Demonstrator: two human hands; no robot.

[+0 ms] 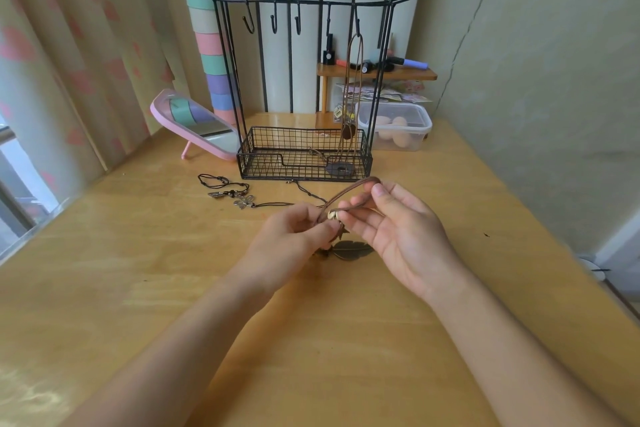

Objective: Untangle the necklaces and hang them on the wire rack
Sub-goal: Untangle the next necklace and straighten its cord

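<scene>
Left hand and right hand pinch the brown necklace, loop slanting away rightward.

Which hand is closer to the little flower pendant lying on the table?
Left. The left hand is just right of the flower pendant, slightly nearer the person; the right hand is farther right, past the left one. Both pinch the brown necklace.

Nothing readable here tbh. The packets under the little shelf have print on them, but it's way too blurry.
</scene>
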